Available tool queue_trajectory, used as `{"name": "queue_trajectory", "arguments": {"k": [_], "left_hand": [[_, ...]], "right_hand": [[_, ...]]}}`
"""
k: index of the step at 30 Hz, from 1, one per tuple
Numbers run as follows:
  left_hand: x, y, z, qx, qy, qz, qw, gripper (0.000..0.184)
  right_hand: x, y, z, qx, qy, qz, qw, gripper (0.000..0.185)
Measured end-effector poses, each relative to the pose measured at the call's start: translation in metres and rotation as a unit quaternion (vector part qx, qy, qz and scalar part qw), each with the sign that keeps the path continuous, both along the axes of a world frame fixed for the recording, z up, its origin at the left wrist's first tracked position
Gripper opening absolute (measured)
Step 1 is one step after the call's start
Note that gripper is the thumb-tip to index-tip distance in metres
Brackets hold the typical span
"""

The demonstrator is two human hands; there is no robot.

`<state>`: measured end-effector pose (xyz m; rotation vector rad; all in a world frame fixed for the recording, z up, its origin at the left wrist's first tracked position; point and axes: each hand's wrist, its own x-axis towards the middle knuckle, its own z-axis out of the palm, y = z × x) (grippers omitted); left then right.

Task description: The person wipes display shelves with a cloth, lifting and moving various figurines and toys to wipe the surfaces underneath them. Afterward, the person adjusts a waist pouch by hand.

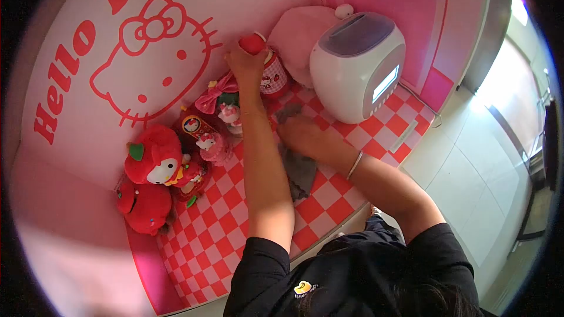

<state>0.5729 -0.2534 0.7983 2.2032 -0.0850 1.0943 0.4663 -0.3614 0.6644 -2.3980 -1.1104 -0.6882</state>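
Near the back wall, my left hand (245, 61) is closed on a small red object (252, 43), just beside a pink checkered canister (274, 76) with a cat figure on it. My right hand (301, 136) presses on a dark grey cloth (298, 171) that lies on the red and pink checkered surface (235, 217); its fingers are partly hidden. A pink bow (217, 95) and a small cat figurine (229, 115) stand left of my left forearm.
A white rounded device (346, 70) with a lit screen stands at the right, before a pink plush (296, 38). Red plush toys (154, 155) and small figurines (215, 148) line the left back. A cable (436, 114) runs by the right edge.
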Motion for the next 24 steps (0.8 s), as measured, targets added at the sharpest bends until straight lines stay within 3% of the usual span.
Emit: {"name": "queue_trajectory", "arguments": {"k": [7,11,16,24], "left_hand": [[0.009,0.008,-0.013,0.025,0.007,-0.006,1.000,0.058],[0.006,0.007,-0.011,0.007,0.033,-0.046,0.998,0.058],[0.006,0.003,-0.015,0.056,0.038,-0.013,0.998,0.057],[0.002,0.003,-0.016,0.075,0.058,-0.018,0.995,0.057]], "right_hand": [[-0.011,-0.002,0.017,-0.014,-0.041,-0.014,0.999,0.018],[-0.008,0.002,0.003,-0.098,-0.069,-0.102,0.987,0.018],[-0.003,-0.007,0.018,-0.057,0.032,-0.002,0.998,0.017],[0.003,-0.005,0.014,-0.030,0.044,-0.021,0.998,0.015]]}}
